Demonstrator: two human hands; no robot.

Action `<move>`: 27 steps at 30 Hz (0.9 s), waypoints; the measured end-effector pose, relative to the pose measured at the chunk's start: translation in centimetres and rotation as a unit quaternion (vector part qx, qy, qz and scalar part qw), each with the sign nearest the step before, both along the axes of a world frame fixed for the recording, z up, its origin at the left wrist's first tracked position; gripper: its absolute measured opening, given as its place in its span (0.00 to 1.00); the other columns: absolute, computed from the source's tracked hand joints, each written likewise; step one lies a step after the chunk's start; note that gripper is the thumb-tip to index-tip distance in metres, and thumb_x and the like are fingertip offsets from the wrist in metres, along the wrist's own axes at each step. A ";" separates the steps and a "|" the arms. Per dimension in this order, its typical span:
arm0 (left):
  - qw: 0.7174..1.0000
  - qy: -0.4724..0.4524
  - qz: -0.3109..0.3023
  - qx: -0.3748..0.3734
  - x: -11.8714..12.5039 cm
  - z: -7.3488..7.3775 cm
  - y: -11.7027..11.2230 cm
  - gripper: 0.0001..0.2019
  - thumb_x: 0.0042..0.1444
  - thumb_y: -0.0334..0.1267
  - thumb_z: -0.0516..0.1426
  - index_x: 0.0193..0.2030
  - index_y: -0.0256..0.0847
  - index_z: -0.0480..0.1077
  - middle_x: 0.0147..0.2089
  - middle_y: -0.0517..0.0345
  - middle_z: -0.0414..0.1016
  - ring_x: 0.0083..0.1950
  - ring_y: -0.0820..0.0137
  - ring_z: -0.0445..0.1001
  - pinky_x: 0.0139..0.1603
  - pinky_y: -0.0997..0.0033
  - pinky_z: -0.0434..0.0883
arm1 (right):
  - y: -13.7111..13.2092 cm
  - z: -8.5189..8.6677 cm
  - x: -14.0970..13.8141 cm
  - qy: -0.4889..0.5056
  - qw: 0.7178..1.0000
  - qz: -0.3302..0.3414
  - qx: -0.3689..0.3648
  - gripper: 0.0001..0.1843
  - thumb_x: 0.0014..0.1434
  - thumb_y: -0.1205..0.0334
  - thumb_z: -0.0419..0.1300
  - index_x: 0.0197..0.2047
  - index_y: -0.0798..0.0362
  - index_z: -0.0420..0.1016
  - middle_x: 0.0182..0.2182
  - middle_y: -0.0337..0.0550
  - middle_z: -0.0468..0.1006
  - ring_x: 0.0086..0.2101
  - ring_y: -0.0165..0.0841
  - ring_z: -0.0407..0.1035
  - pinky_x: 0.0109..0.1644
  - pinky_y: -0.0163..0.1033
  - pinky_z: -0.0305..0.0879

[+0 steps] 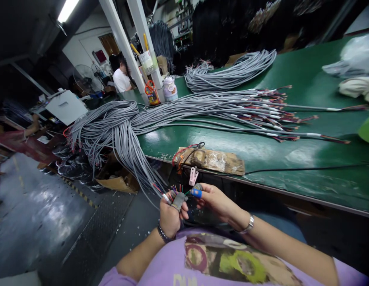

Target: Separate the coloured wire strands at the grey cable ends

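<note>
My left hand (170, 216) is closed around the end of a grey cable (166, 197), with a grey cover on the thumb. From its grip several thin coloured wires (179, 188) fan upward. Just to the right, my right hand (216, 200) pinches the tip of a green wire (187, 192) between thumb and forefinger; blue tape and a grey cover wrap these fingers. Grey cables (133, 147) hang over the table edge and run down toward my left hand.
A green table (306, 159) carries a long bundle of grey cables (202, 104) and a coiled bundle (232, 75). At its near edge lies a wooden block (214, 159) with a pink clip (193, 176) beside it. A person (121, 77) sits farther back.
</note>
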State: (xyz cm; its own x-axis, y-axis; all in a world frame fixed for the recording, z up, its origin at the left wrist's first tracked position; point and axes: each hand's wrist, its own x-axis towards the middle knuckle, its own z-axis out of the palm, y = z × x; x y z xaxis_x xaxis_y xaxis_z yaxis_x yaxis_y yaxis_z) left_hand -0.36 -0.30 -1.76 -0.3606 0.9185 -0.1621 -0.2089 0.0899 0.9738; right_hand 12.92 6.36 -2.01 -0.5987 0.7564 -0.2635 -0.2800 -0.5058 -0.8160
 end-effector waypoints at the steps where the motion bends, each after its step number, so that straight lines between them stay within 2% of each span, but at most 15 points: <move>1: 1.000 -0.010 0.003 0.002 0.0 0.2 0.1 0.19 0.48 0.52 0.59 0.22 0.36 0.66 0.15 0.63 0.67 0.11 0.81 0.60 0.10 0.81 0.51 | 0.2 0.0 0.1 0.013 1.000 -0.012 -0.010 0.18 0.43 0.51 0.68 0.24 0.55 0.66 0.16 0.31 0.63 0.18 0.22 0.54 0.24 0.31 0.57; 4: 1.000 -0.027 -0.001 0.005 0.0 0.7 0.2 0.19 0.46 0.52 0.60 0.24 0.36 0.67 0.15 0.63 0.67 0.11 0.81 0.60 0.10 0.81 0.51 | 1.2 0.1 0.2 0.033 0.998 -0.042 -0.042 0.20 0.46 0.44 0.64 0.28 0.55 0.69 0.21 0.36 0.69 0.19 0.23 0.57 0.26 0.33 0.61; 6: 0.999 -0.032 -0.010 0.011 0.3 1.0 0.2 0.18 0.46 0.52 0.61 0.25 0.36 0.67 0.15 0.64 0.67 0.10 0.81 0.60 0.10 0.82 0.51 | 1.9 0.1 0.0 0.031 0.998 -0.043 -0.036 0.23 0.47 0.41 0.62 0.31 0.55 0.71 0.24 0.38 0.70 0.21 0.25 0.59 0.27 0.34 0.62; 9: 0.999 -0.021 -0.023 0.021 0.7 1.1 0.4 0.17 0.48 0.50 0.60 0.25 0.36 0.67 0.16 0.63 0.68 0.11 0.81 0.60 0.10 0.82 0.51 | 2.5 0.2 -0.5 0.010 0.997 -0.048 0.055 0.23 0.48 0.40 0.60 0.27 0.55 0.70 0.20 0.36 0.67 0.21 0.25 0.57 0.27 0.34 0.58; 12: 0.999 0.005 -0.029 0.024 1.0 1.1 0.7 0.17 0.50 0.50 0.59 0.24 0.36 0.66 0.15 0.63 0.67 0.11 0.81 0.61 0.10 0.83 0.50 | 2.5 0.0 -0.9 -0.051 0.979 -0.123 0.154 0.24 0.48 0.38 0.59 0.24 0.54 0.70 0.18 0.36 0.67 0.21 0.26 0.56 0.26 0.34 0.55; 14: 0.999 0.014 -0.031 0.025 1.1 0.9 0.9 0.17 0.50 0.50 0.58 0.25 0.36 0.66 0.15 0.63 0.67 0.11 0.81 0.61 0.10 0.83 0.50 | 2.5 -0.1 -1.1 -0.061 0.972 -0.157 0.167 0.26 0.48 0.36 0.58 0.23 0.54 0.70 0.20 0.38 0.68 0.22 0.27 0.57 0.26 0.34 0.54; 16: 0.999 0.013 -0.033 0.027 1.1 0.6 1.1 0.17 0.50 0.50 0.59 0.25 0.36 0.66 0.16 0.63 0.68 0.11 0.81 0.61 0.10 0.83 0.51 | 2.5 -0.1 -1.2 -0.017 0.984 -0.129 0.121 0.27 0.48 0.35 0.56 0.23 0.54 0.70 0.20 0.38 0.68 0.22 0.27 0.57 0.27 0.35 0.55; 18: 0.999 0.011 -0.038 0.028 1.1 0.4 1.2 0.16 0.50 0.50 0.59 0.26 0.36 0.66 0.16 0.63 0.68 0.11 0.81 0.61 0.10 0.83 0.52 | 2.6 -0.1 -1.4 0.050 0.995 -0.077 0.041 0.26 0.48 0.36 0.57 0.26 0.54 0.72 0.21 0.38 0.69 0.23 0.27 0.59 0.28 0.35 0.57; 20: 0.999 0.014 -0.038 0.027 1.1 0.2 1.3 0.16 0.50 0.49 0.59 0.26 0.36 0.66 0.16 0.64 0.68 0.11 0.81 0.61 0.10 0.82 0.53 | 2.7 0.0 -1.6 0.102 0.993 -0.056 -0.020 0.24 0.47 0.39 0.60 0.28 0.54 0.73 0.22 0.38 0.71 0.25 0.28 0.62 0.30 0.35 0.59; 24: 0.999 0.022 -0.038 0.022 1.2 0.0 1.4 0.16 0.49 0.48 0.59 0.25 0.36 0.66 0.16 0.64 0.68 0.11 0.81 0.61 0.10 0.82 0.53 | 2.9 0.0 -1.9 0.139 0.986 -0.091 -0.036 0.20 0.46 0.45 0.65 0.28 0.56 0.75 0.22 0.39 0.72 0.24 0.27 0.62 0.30 0.34 0.58; 27: 0.999 0.027 -0.042 0.020 1.2 -0.1 1.4 0.15 0.50 0.48 0.59 0.25 0.36 0.66 0.16 0.64 0.68 0.11 0.81 0.61 0.11 0.83 0.53 | 2.8 -0.2 -1.9 0.141 0.986 -0.083 -0.041 0.20 0.47 0.45 0.64 0.29 0.56 0.75 0.23 0.39 0.73 0.24 0.27 0.62 0.29 0.34 0.59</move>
State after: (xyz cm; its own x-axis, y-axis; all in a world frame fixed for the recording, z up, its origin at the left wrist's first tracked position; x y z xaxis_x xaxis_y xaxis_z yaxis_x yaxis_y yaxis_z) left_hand 0.80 1.08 -1.82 -0.2897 0.9512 -0.1065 -0.1499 0.0648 0.9866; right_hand 11.06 9.12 -2.20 -0.5270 0.8329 -0.1686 -0.5746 -0.4954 -0.6515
